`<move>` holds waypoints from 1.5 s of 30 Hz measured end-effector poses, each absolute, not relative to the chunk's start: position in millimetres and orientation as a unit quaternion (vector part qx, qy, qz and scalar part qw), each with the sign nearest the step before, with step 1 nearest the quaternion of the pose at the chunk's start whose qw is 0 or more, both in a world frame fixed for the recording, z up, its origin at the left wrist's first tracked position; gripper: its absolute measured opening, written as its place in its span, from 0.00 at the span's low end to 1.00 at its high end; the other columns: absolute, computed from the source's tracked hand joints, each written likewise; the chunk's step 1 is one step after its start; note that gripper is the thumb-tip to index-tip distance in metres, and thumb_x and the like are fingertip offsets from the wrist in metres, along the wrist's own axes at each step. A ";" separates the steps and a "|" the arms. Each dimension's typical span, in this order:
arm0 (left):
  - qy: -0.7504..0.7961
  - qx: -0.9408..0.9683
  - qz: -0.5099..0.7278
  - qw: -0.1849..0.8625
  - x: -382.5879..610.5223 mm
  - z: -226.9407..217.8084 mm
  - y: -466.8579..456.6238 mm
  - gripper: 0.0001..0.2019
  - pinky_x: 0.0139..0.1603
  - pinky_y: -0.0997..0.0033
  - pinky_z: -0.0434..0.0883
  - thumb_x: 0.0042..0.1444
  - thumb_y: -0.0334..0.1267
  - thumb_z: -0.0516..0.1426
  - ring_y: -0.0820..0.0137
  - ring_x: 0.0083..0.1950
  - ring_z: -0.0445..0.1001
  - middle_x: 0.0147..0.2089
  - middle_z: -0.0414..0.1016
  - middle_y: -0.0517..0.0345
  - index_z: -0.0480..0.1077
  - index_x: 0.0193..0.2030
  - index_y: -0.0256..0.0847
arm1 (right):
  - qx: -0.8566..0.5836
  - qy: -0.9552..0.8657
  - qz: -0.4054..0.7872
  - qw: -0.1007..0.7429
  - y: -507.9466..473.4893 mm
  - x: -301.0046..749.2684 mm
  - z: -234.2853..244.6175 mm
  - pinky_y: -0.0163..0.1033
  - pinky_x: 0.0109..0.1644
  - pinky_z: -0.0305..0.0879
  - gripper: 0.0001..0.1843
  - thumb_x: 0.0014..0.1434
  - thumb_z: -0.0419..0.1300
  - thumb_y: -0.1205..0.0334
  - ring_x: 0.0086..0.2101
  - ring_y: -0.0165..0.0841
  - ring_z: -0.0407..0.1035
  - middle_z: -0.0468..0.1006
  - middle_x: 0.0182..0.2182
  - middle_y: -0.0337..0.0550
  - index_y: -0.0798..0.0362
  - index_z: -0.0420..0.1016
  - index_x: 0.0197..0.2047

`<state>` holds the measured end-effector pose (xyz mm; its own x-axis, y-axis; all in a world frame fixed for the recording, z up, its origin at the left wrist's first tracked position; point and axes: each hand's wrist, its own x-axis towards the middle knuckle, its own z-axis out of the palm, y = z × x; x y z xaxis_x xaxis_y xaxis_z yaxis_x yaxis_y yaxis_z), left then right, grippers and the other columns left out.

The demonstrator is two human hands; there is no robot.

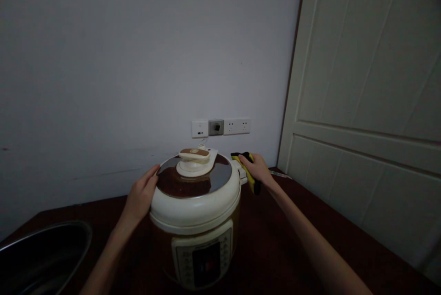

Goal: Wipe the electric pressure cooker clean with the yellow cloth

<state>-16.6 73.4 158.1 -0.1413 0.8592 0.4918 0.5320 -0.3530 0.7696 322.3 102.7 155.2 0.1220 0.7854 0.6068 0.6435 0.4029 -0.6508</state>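
An electric pressure cooker (195,207) with a white rim, a shiny lid and a front control panel stands upright on a dark red tabletop. Its lid, topped by a brown and white handle (195,155), is on. My left hand (140,196) rests against the left side of the lid's rim, fingers stretched along it; the fingertips are partly hidden. At the right side, by the cooker's side handle (241,173), my right hand (257,168) grips a yellow and black cloth (253,178). The cloth touches or nearly touches that side handle.
A metal basin (87,230) with a dark inside sits at the lower left. Behind the cooker, wall sockets (236,126) and a grey switch plate (216,127) are set in the pale wall. A white panelled door (361,102) stands at the right, beside the dark red tabletop (275,249).
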 end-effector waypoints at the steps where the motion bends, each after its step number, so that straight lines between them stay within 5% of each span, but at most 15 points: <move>1: 0.548 0.635 0.522 0.155 -16.6 157.9 73.5 0.32 0.63 0.63 0.58 0.48 0.50 0.46 0.60 0.60 0.65 0.58 0.68 0.46 0.68 0.54 0.29 | -0.546 -0.653 0.041 0.523 96.2 321.2 153.2 0.32 0.23 0.54 0.22 0.56 0.51 0.48 0.20 0.28 0.59 0.66 0.16 0.36 0.54 0.64 0.19; 6: 0.543 0.639 0.521 0.159 -18.9 153.4 77.0 0.32 0.63 0.62 0.58 0.49 0.50 0.46 0.59 0.60 0.65 0.58 0.68 0.45 0.67 0.55 0.29 | -0.526 -0.674 -0.050 0.517 49.0 315.6 140.8 0.33 0.31 0.63 0.16 0.60 0.50 0.55 0.25 0.32 0.70 0.78 0.26 0.42 0.56 0.76 0.36; 11: 0.539 0.634 0.532 0.160 -19.7 151.2 78.0 0.31 0.63 0.63 0.58 0.50 0.50 0.46 0.61 0.60 0.66 0.58 0.68 0.47 0.68 0.55 0.31 | -0.486 -0.726 -0.103 0.475 34.0 311.6 134.4 0.38 0.43 0.66 0.18 0.61 0.49 0.58 0.39 0.38 0.74 0.78 0.43 0.50 0.55 0.72 0.49; 21: 0.540 0.638 0.528 0.152 -17.7 154.8 76.7 0.31 0.64 0.64 0.57 0.49 0.49 0.46 0.60 0.60 0.65 0.58 0.68 0.47 0.68 0.54 0.30 | -0.581 -0.692 -0.068 0.423 92.6 318.4 167.8 0.32 0.24 0.50 0.19 0.58 0.50 0.57 0.21 0.29 0.63 0.73 0.18 0.41 0.54 0.69 0.20; 27: 0.539 0.638 0.528 0.157 -18.5 154.4 77.1 0.30 0.63 0.64 0.57 0.49 0.49 0.46 0.60 0.60 0.65 0.58 0.68 0.46 0.69 0.54 0.31 | -0.566 -0.673 -0.090 0.468 68.0 315.2 151.0 0.34 0.28 0.59 0.18 0.60 0.48 0.56 0.24 0.32 0.68 0.77 0.24 0.44 0.56 0.74 0.31; 33: 0.539 0.636 0.529 0.157 -20.2 153.3 79.2 0.30 0.63 0.64 0.58 0.49 0.49 0.47 0.60 0.59 0.66 0.57 0.69 0.47 0.69 0.53 0.32 | -0.442 -0.729 -0.153 0.500 26.6 302.1 109.3 0.41 0.49 0.67 0.18 0.61 0.50 0.62 0.45 0.38 0.72 0.76 0.47 0.55 0.57 0.70 0.52; 36: 0.537 0.636 0.531 0.158 -22.1 151.4 81.9 0.30 0.63 0.63 0.58 0.49 0.49 0.47 0.60 0.60 0.66 0.57 0.69 0.47 0.69 0.53 0.33 | -0.422 -0.713 -0.138 0.543 18.3 299.2 95.8 0.39 0.48 0.69 0.17 0.60 0.52 0.63 0.43 0.37 0.73 0.78 0.44 0.53 0.57 0.72 0.50; 41: 0.535 0.636 0.535 0.156 -22.4 151.0 82.6 0.29 0.63 0.61 0.58 0.48 0.49 0.47 0.59 0.59 0.66 0.57 0.69 0.47 0.70 0.52 0.33 | -0.463 -0.671 -0.051 0.577 14.3 316.7 105.4 0.31 0.28 0.67 0.13 0.58 0.54 0.59 0.23 0.29 0.71 0.79 0.26 0.41 0.56 0.77 0.39; 45: 0.540 0.636 0.529 0.153 -20.5 153.3 79.9 0.31 0.63 0.61 0.58 0.49 0.49 0.46 0.59 0.59 0.66 0.57 0.69 0.45 0.69 0.53 0.30 | -0.530 -0.574 -0.029 0.623 39.7 338.8 121.3 0.32 0.26 0.61 0.17 0.56 0.54 0.53 0.22 0.29 0.66 0.73 0.20 0.40 0.57 0.74 0.28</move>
<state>-20.5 79.9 153.3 -0.1431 0.8495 0.5078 0.5263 -0.3692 0.7659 338.8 39.7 121.3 0.3389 0.5732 0.7460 0.6448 0.4359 -0.6279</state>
